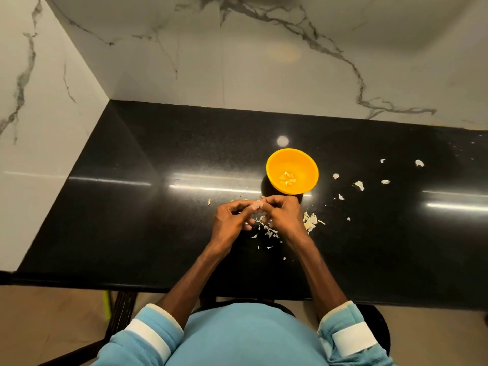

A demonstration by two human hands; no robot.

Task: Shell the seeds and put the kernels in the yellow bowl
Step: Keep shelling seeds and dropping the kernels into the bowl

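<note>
I have both hands together over the black desk [132,207], my left hand [232,215] and my right hand [284,215] meeting fingertip to fingertip, and between them I pinch one pale seed [256,206], both grips clamped on it from either side. Whether its hull has already split I cannot tell, because my fingers cover most of it. The yellow bowl [274,159] stands just beyond my right hand, at about one o'clock from the seed, and a small cluster of kernels [287,178] lies in its bottom. A heap of shells [266,229] lies under and between my wrists, with more heaped at three o'clock from my right hand, and scattered husk bits [359,184] spread well out toward two and three o'clock past the bowl. I judge that I am in the middle of cracking this seed, with a fair number already done. The next move calls for peeling the hull away with my nails without crushing the kernel, letting the shell fall onto the heap, then a short reach toward one o'clock to drop the kernel over the bowl's rim, low enough that it does not bounce out.
</note>
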